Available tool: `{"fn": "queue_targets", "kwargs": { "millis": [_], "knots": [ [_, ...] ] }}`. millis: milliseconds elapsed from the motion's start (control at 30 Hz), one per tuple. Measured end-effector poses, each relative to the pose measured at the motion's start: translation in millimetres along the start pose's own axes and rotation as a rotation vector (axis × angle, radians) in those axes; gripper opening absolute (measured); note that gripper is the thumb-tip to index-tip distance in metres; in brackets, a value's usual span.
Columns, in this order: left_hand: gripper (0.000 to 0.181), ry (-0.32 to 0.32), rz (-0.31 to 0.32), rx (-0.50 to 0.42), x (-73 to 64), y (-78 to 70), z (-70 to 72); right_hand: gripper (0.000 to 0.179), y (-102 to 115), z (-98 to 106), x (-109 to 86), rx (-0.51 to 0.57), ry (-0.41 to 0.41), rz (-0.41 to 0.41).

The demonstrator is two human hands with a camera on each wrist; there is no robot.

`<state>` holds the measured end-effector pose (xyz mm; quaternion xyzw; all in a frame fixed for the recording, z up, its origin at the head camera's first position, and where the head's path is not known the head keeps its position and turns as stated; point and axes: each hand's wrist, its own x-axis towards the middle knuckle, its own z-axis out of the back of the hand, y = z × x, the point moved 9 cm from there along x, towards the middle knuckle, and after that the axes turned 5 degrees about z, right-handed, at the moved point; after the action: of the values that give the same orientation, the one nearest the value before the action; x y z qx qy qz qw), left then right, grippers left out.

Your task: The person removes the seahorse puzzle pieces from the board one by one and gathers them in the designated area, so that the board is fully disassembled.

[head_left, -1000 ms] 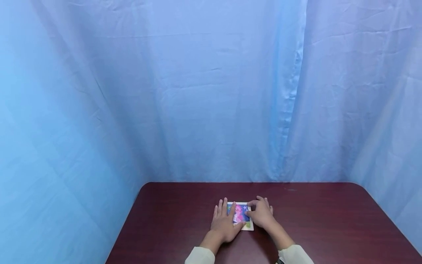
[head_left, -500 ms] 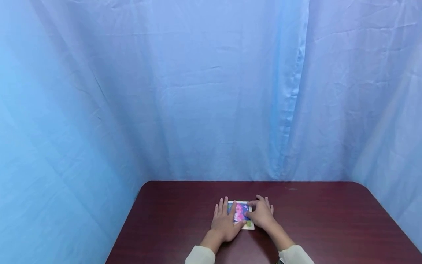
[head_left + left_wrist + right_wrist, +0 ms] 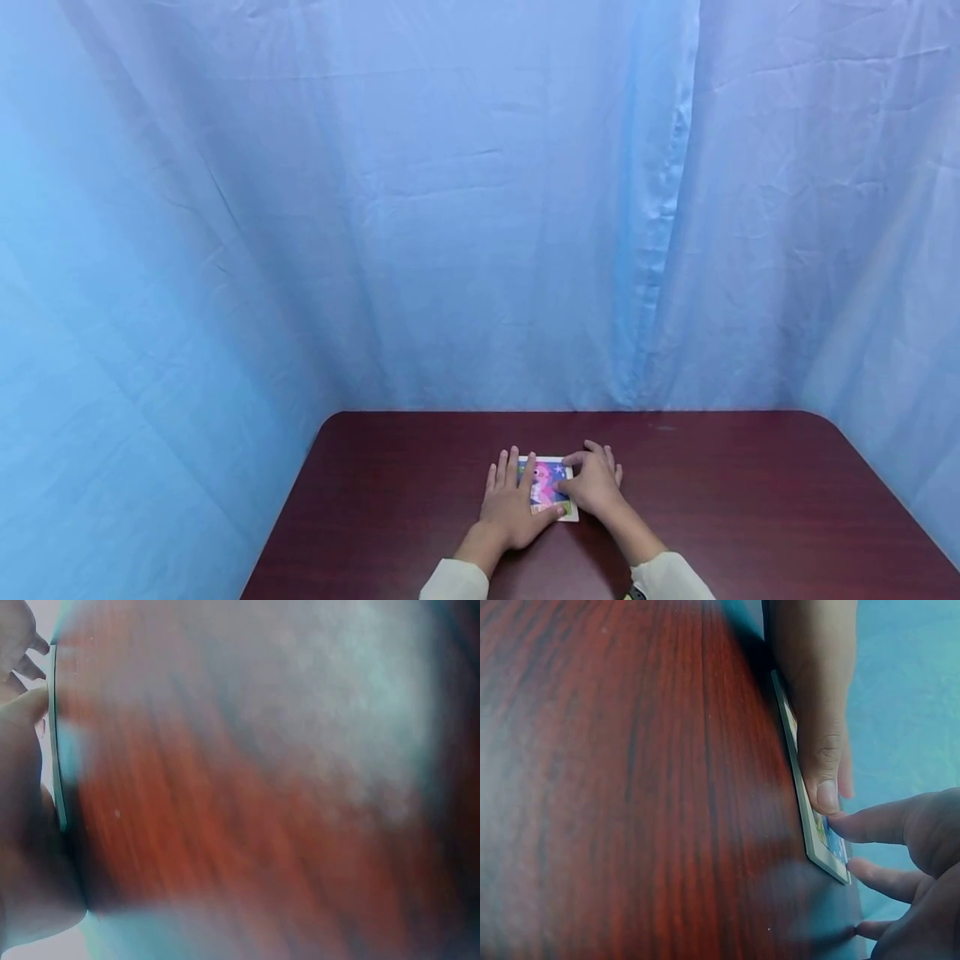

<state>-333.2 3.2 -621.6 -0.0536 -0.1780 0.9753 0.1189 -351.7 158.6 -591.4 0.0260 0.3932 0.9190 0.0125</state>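
Nearest the camera, two pale sleeve cuffs (image 3: 453,581) enter from the bottom edge of the head view.

Left hand (image 3: 512,504) lies flat, fingers straight and slightly spread, palm down on the left part of a small picture board (image 3: 553,486). Its thumb (image 3: 821,769) runs along the near edge of the board, as the right wrist view shows. Judged: flat pressure to keep the thin board from sliding on the smooth tabletop.

Right hand (image 3: 595,486) sits at the board's right edge, fingers bent, a fingertip (image 3: 840,823) touching the printed face close to the corner. No closed grasp on the board is visible; the fingers touch and steady it rather than wrap it. Judged: fine fingertip work on the face, with the other hand as the anchor.

The board lies flat on the dark red-brown table (image 3: 712,500), near the front middle, between the two hands. It has a white border and a pink and blue print; detail is too small to read. The left wrist view is blurred and shows only the board's thin edge (image 3: 54,742) against the wood.

Behind the table: creased blue curtain (image 3: 480,208) on all sides.
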Motion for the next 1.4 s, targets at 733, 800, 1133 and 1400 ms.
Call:
{"fn": "queue_targets", "kwargs": {
  "millis": [733, 800, 1133, 1400],
  "knots": [
    [0.086, 0.037, -0.005, -0.013, -5.7, -6.0, 5.8, 0.031, 0.5, 3.9, 2.1, -0.029, -0.026, 0.008],
    [0.086, 0.03, -0.007, -0.004, -3.7, -4.4, 1.9, 0.03, 0.6, 4.9, 1.6, -0.03, -0.03, 0.008],
    [0.085, -0.031, -0.016, 0.037, -0.2, -1.4, -2.5, 0.031, 1.3, 7.8, 2.5, -0.08, -0.069, 0.027],
    [0.086, 0.004, -0.003, 0.014, -1.8, 1.1, -4.3, 0.017, -2.0, 9.4, 5.6, -0.03, -0.106, 0.065]
  ]
}}
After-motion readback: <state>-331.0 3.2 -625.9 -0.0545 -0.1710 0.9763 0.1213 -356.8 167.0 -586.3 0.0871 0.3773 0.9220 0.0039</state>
